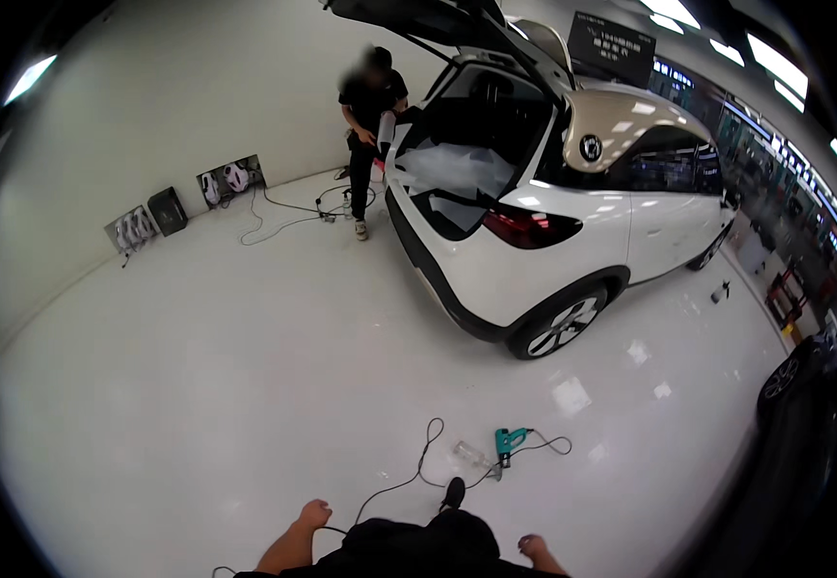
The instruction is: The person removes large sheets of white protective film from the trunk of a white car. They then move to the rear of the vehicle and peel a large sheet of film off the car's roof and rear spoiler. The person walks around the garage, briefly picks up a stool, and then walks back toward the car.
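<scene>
My left hand (pixel 315 513) hangs low beside my dark clothing, its fingers curled in and nothing visible in them. On the other side my right hand (pixel 532 547) also hangs with bent fingers, apart from any object. Ahead of my shoe (pixel 453 494), a teal heat gun (pixel 509 444) lies on the floor, its nozzle toward me. A clear bottle (pixel 471 453) lies beside it. A black cable (pixel 426 453) curves over the floor and passes close under my left hand; whether they touch I cannot tell.
A white car (pixel 592 226) stands ahead with its tailgate (pixel 418 19) raised. A person (pixel 372 125) in black stands at its rear corner, holding a pale bottle. Cables (pixel 327 207) and a black box (pixel 168 211) lie by the wall. A dark car (pixel 794 414) is at right.
</scene>
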{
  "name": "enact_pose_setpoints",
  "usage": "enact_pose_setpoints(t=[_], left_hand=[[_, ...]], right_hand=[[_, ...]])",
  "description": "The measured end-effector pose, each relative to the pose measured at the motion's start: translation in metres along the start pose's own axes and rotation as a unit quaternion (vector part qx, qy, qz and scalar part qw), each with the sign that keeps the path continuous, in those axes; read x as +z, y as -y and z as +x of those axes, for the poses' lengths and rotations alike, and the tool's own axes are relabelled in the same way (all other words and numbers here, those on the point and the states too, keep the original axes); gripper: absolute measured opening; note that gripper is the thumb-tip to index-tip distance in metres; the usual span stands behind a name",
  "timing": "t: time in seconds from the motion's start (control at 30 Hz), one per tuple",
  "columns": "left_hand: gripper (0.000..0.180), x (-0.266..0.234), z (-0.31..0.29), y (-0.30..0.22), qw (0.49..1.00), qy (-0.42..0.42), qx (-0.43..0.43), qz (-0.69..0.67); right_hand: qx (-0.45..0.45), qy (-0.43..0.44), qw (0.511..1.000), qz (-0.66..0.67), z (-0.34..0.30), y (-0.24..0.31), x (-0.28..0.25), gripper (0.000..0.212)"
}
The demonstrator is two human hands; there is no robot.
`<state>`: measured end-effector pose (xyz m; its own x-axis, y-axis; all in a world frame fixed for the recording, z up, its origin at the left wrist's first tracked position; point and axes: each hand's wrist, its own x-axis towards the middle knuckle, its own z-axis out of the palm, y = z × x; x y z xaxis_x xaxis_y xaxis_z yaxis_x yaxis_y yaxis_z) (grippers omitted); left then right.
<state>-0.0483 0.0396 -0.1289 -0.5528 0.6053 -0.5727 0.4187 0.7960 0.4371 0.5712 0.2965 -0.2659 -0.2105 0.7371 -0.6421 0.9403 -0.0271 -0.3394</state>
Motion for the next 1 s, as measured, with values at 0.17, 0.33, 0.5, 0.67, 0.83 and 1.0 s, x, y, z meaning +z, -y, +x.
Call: enact_pose_setpoints(t=[0.17,0.33,0.5,0.67,0.83,1.0], left_hand=[[0.045,-0.019,0.024,-0.036,0.994,0.075,-0.071,-0.029],[0.047,-0.049,0.109,-0.12,0.993,0.071,-0.051,-0.074],[0.049,-0.074,0.235,-0.166,0.991,0.131,0.03,-0.013],[0.047,-0.115,0.341,-0.194,0.986,0.087,0.142,-0.016],[0.037,-0.207,0.445,-0.243,0.951,0.019,0.048,-0.304],[0.031,-0.272,0.552,-0.149,0.903,0.104,0.19,0.37]], right_hand=[[-0.029,-0.061,0.998,-0.018,0.134,0.106,-0.166,0.032],[-0.075,-0.138,0.978,0.141,0.229,0.229,-0.276,0.03],[-0.11,-0.134,0.983,0.055,0.276,0.322,-0.302,0.033],[-0.024,-0.056,0.998,-0.016,0.286,0.36,-0.269,0.031],[0.064,-0.187,0.979,0.054,0.298,0.374,-0.317,0.03],[-0.027,-0.361,0.861,0.358,0.361,0.458,-0.479,0.026]])
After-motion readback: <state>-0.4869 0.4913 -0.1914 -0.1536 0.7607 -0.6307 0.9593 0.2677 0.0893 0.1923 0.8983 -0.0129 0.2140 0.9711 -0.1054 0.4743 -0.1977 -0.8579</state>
